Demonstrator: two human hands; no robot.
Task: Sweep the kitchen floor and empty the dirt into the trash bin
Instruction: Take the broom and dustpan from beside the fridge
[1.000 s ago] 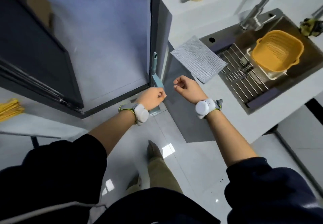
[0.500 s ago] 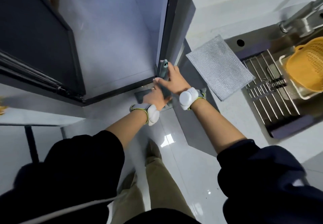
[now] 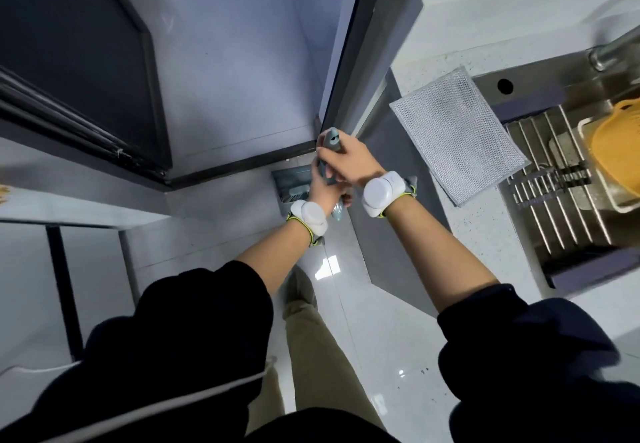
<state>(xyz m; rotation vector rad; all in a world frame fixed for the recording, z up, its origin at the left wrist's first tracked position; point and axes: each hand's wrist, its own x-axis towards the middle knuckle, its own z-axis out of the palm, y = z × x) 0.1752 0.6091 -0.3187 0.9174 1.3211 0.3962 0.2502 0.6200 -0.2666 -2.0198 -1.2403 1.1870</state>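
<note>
A grey-teal broom and dustpan set stands on the floor in the corner by the dark door frame. Its dustpan [image 3: 289, 183] rests on the pale tiles. My right hand [image 3: 349, 162] is closed around the upright handle [image 3: 331, 138] just below its top end. My left hand [image 3: 323, 190] sits lower, closed around a second grey-teal handle [image 3: 337, 212] whose rounded end shows beside my wrist. I cannot tell which handle belongs to the broom. The bristles are hidden behind my hands. No trash bin is in view.
On the right runs a white counter [image 3: 485, 235] with a grey mesh cloth [image 3: 457, 134], a steel sink [image 3: 568, 179] with a drying rack, and an orange colander [image 3: 620, 152]. A dark sliding door [image 3: 79, 62] stands at the left. My leg and shoe [image 3: 301, 290] are on the glossy floor.
My head and body have moved closer to the corner. My right hand went from open in the air to gripping the upright handle; my left hand has closed lower down on the second handle.
</note>
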